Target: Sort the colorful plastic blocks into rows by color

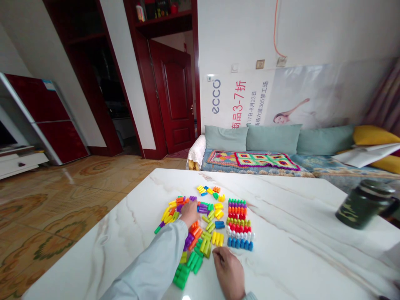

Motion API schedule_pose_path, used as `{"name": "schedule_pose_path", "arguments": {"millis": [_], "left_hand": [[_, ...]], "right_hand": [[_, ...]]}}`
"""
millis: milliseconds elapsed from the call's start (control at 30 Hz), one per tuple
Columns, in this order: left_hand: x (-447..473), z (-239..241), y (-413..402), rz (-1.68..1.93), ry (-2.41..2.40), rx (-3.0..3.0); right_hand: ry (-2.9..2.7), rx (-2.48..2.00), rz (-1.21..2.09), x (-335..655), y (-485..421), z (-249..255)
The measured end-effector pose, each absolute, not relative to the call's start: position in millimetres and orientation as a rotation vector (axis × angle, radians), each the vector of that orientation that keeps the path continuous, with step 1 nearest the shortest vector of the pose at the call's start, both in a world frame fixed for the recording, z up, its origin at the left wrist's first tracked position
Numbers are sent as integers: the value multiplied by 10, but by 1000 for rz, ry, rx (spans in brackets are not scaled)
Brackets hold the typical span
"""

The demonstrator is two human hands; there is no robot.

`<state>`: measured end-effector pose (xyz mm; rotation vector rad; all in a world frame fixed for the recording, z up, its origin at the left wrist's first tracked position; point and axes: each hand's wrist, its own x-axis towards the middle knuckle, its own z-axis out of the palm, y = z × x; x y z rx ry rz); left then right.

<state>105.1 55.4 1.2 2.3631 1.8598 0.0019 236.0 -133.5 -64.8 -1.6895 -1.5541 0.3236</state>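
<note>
My left hand (190, 213) reaches in among small coloured plastic pieces, its fingers bent down beside a purple group (203, 208). The fingertips are partly hidden, so what they hold cannot be made out. My right hand (229, 271) rests on the table, curled into a loose fist with nothing visible in it. Just beyond it lie yellow pieces (218, 238) and lime-green pieces (205, 245). Green pieces (195, 261) lie to its left. Farther right, small peg-like pieces stand in neat rows by colour, with a blue row (240, 244) nearest and a green row (237, 201) farthest.
The pieces are on a white marble-patterned table (300, 266). A camouflage-patterned mug (364, 205) stands near its right edge. Behind the table is a sofa with pale green cushions (273, 138). A red door (175, 96) and a red fridge (46, 118) are to the left.
</note>
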Motion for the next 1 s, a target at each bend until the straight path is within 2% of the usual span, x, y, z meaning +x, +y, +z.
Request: {"name": "schedule_pose_path", "arguments": {"millis": [633, 1000], "left_hand": [[1028, -68, 555, 175, 1869, 2290], [855, -135, 590, 202, 1701, 2234]], "right_hand": [[-1564, -1667, 305, 2365, -1337, -661], [-1572, -1684, 354, 2374, -1323, -700]]}}
